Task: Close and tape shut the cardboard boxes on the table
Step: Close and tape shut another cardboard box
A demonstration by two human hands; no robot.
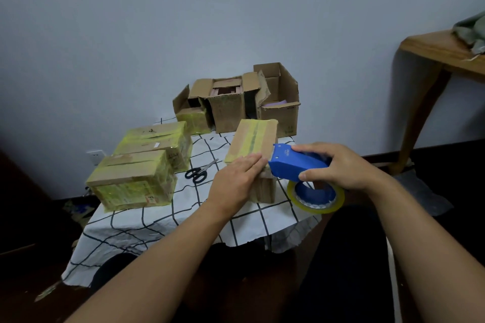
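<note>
Current box [253,139] positioned near the front right corner of the table [183,220], flaps closed, yellowish tape strip already laid along the top seam. Left hand [236,178] laid flat on the near top edge of that box, fingers straight and together, pressing down, gripping nothing. Right hand [338,165] wrapped around the blue tape dispenser [294,165], thumb underneath and fingers curled over the top, dispenser nose touching the near top edge of the box just beside the left fingertips. Tape roll [316,195] hanging below the dispenser, off the table's front edge. Probable step: carrying the strip over the near edge and down the front face, then cutting. Risks from here: box standing close to the front edge, so a hard pull toward the body likely to drag or tip it off; pressure from the flat palm the only restraint. Cutter teeth just beside the left fingertips; a slip apt to nick them. Slack tape prone to wrinkling or sticking to itself. Scissors [200,170] lying near the middle of the table, well clear. Two taped boxes [147,165] along the left edge; three open boxes [236,102] at the back edge, not yet closed.
</note>
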